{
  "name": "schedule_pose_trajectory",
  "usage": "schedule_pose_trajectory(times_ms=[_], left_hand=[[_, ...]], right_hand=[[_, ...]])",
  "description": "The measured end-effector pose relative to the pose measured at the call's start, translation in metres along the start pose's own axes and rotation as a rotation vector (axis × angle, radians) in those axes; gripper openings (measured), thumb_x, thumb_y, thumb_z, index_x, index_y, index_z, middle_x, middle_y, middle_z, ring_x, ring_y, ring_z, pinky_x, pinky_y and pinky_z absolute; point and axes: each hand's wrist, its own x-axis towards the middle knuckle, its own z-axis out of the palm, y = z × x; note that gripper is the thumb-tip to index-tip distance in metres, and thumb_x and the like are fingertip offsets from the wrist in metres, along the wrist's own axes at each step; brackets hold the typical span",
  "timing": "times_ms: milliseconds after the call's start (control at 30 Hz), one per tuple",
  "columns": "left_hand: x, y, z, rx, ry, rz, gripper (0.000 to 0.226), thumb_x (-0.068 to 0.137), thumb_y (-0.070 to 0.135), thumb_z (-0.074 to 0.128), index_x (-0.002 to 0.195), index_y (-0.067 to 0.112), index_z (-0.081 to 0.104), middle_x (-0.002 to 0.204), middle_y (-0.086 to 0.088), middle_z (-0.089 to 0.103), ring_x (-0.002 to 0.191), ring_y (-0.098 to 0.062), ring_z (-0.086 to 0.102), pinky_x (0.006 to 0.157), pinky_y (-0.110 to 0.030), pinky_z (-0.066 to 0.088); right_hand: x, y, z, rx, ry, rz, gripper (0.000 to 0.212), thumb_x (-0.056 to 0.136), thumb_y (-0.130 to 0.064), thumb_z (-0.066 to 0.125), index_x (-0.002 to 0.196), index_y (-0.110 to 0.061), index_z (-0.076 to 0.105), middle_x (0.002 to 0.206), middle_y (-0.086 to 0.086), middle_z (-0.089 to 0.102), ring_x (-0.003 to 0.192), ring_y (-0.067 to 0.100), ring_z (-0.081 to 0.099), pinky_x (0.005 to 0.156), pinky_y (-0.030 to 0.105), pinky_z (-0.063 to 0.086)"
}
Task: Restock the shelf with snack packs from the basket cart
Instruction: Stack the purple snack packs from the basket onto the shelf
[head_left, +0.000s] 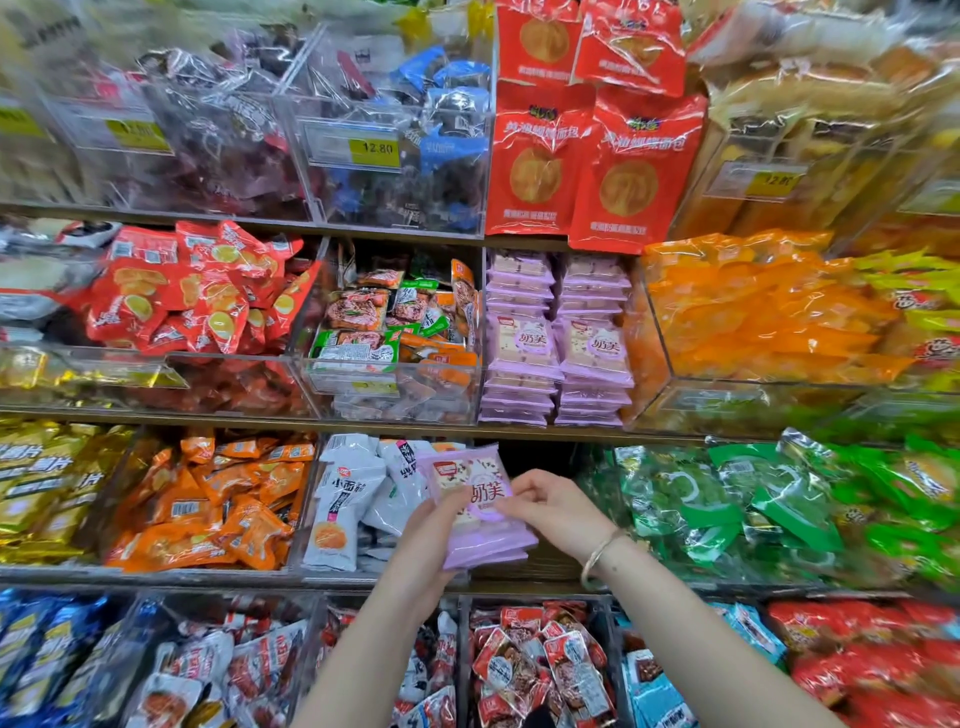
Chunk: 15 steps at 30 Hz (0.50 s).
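Your left hand (434, 525) grips a small stack of purple snack packs (475, 512) from its lower left, thumb laid across the front. Your right hand (550, 506) pinches the top pack at its right edge with thumb and fingertips closed on it. The stack is in the air, tilted, not resting on any shelf. Just behind it, at one o'clock, is a dark gap (540, 457), with white packs (353, 499) at nine o'clock and green packs (691, 499) at three. At twelve o'clock, one shelf up, two columns of matching purple packs (558, 338) stand stacked high. That slot looks well filled, but this handful is not yet placed. The basket cart is out of view, so what remains cannot be judged.
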Motion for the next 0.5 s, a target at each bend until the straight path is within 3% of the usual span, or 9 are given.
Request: schedule_pose_trajectory(times_ms=[67, 167, 200, 333, 433, 500], left_hand=[[0.001, -0.001, 0.001, -0.010, -0.019, 0.006, 0.056, 0.087, 0.046, 0.060, 0.133, 0.015, 0.052, 0.119, -0.011, 0.067, 0.105, -0.028, 0.066, 0.096, -0.046, 0.049], [0.001, -0.002, 0.002, -0.034, -0.009, 0.007, 0.044, 0.088, 0.052, 0.053, 0.120, 0.022, 0.062, 0.086, -0.004, 0.074, 0.070, -0.015, 0.071, 0.069, -0.032, 0.052], [0.001, -0.003, 0.002, -0.030, 0.000, -0.004, 0.041, 0.092, 0.049, 0.050, 0.119, 0.021, 0.062, 0.083, -0.004, 0.074, 0.069, -0.015, 0.071, 0.068, -0.031, 0.051], [0.000, -0.005, 0.003, 0.006, -0.022, -0.014, 0.039, 0.096, 0.046, 0.045, 0.117, 0.018, 0.061, 0.100, -0.008, 0.075, 0.093, -0.026, 0.071, 0.086, -0.040, 0.054], [0.000, -0.003, 0.002, 0.035, 0.006, 0.007, 0.041, 0.092, 0.050, 0.050, 0.118, 0.020, 0.059, 0.098, -0.005, 0.075, 0.090, -0.025, 0.072, 0.077, -0.038, 0.055], [0.001, -0.002, -0.001, 0.034, 0.019, 0.020, 0.040, 0.090, 0.051, 0.053, 0.117, 0.023, 0.059, 0.097, -0.002, 0.076, 0.088, -0.023, 0.073, 0.074, -0.036, 0.054]], right_hand=[[0.001, 0.004, -0.002, 0.119, 0.016, 0.019, 0.010, 0.085, -0.023, 0.067, 0.085, -0.015, 0.061, 0.078, 0.001, 0.062, 0.065, 0.009, 0.054, 0.061, 0.017, 0.044], [0.001, 0.012, -0.001, 0.198, 0.037, 0.072, 0.007, 0.087, -0.020, 0.064, 0.083, -0.014, 0.062, 0.086, 0.010, 0.064, 0.069, 0.015, 0.054, 0.060, 0.021, 0.043], [0.001, 0.015, 0.000, 0.204, 0.041, 0.091, 0.008, 0.087, -0.021, 0.064, 0.084, -0.014, 0.061, 0.086, 0.010, 0.063, 0.070, 0.016, 0.054, 0.061, 0.021, 0.043], [-0.002, 0.017, 0.002, 0.334, -0.021, 0.160, 0.016, 0.091, -0.024, 0.059, 0.089, -0.008, 0.060, 0.077, 0.006, 0.062, 0.059, 0.014, 0.055, 0.055, 0.022, 0.047], [-0.006, 0.016, -0.002, 0.418, -0.050, 0.139, 0.021, 0.091, -0.019, 0.057, 0.100, 0.000, 0.059, 0.077, 0.006, 0.064, 0.054, 0.011, 0.053, 0.050, 0.019, 0.045], [-0.008, 0.014, -0.007, 0.474, -0.036, 0.112, 0.021, 0.091, -0.015, 0.057, 0.103, 0.002, 0.059, 0.083, 0.008, 0.067, 0.063, 0.013, 0.058, 0.056, 0.022, 0.049]])
